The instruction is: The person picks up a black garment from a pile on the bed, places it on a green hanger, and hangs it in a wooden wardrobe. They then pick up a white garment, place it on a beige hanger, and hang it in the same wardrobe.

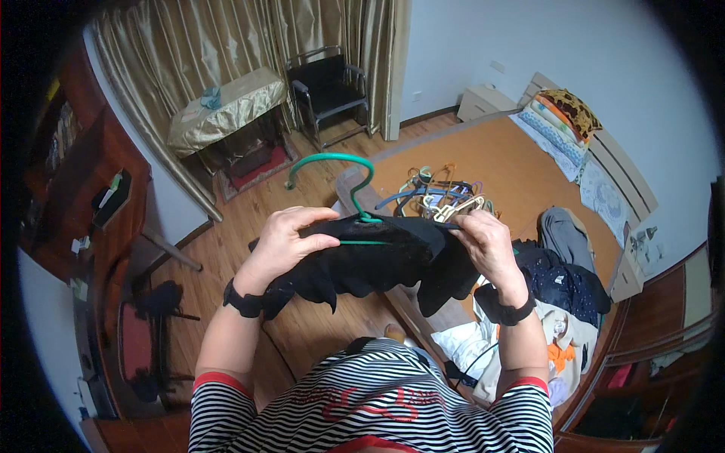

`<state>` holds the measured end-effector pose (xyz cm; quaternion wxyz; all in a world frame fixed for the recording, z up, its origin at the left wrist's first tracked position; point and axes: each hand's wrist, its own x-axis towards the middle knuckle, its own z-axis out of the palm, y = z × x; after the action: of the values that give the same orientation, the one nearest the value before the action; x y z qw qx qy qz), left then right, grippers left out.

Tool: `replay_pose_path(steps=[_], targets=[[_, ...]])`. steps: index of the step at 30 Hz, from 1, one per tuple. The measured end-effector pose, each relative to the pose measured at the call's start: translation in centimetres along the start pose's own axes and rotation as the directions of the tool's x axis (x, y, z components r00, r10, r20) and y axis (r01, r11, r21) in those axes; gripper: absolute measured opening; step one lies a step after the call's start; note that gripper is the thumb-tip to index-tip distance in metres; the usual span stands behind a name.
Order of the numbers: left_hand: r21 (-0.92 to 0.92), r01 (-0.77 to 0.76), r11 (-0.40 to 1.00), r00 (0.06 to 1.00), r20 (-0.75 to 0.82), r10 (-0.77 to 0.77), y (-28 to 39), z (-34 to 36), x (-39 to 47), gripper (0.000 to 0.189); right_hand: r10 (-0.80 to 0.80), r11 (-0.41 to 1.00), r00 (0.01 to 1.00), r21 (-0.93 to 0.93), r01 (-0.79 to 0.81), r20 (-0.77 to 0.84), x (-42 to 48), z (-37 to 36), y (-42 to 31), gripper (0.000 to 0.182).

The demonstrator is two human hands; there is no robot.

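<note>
A black garment [368, 266] hangs on a green clothes hanger [362, 181] in front of me, its hook rising above the collar. My left hand [289, 240] pinches the garment and hanger at the left shoulder, thumb below and fingers above. At the other shoulder, my right hand [487, 243] grips the black fabric between thumb and fingers. Part of the hanger's green lower bar shows at the neck opening; the rest is hidden by cloth. The garment's lower part hangs out of sight beneath its top.
Beyond the garment is a bed [447, 147] bearing a heap of hangers [436, 195]. Piled clothes [561, 283] lie on its right side, near stacked bedding [561, 124]. A black chair [328, 90] and a cloth-covered table [232, 107] stand by the curtains [187, 45]. Wooden furniture [85, 170] lines the left.
</note>
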<state>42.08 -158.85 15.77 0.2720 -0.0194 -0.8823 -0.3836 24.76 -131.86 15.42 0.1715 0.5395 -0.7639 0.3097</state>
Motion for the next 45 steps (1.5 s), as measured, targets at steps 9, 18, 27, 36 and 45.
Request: replay_pose_path(steps=[9, 18, 27, 36, 45], targets=[[-0.044, 0.063, 0.997, 0.998, 0.011, -0.062, -0.7, 1.3, -0.5, 0.012, 0.055, 0.998, 0.998, 0.034, -0.057, 0.043, -1.2, 0.1, -0.6, 0.013], [0.05, 0.012, 0.999, 0.998, 0.065, -0.016, -0.4, 1.4, -0.1, 0.014, 0.049, 0.995, 0.998, 0.087, -0.052, 0.032, -1.6, 1.1, -0.9, 0.011], [0.063, -0.002, 0.998, 0.999, -0.051, 0.005, -0.5, 0.3, -0.2, 0.011, 0.186, 0.965, 0.982, 0.183, -0.188, 0.029, -1.9, 0.5, 0.7, 0.035], [0.12, -0.008, 0.993, 0.989, -0.144, 0.025, -0.8, -2.0, 0.0, 0.011, 0.4, 0.909, 0.916, 0.115, -0.401, 0.032, -4.4, 1.3, 3.9, 0.015], [0.146, 0.01, 0.989, 0.99, -0.142, 0.011, -0.1, -1.9, -0.7, 0.01, 0.21, 0.977, 0.973, 0.002, -0.211, -0.098, -3.9, 0.5, 1.2, 0.025]])
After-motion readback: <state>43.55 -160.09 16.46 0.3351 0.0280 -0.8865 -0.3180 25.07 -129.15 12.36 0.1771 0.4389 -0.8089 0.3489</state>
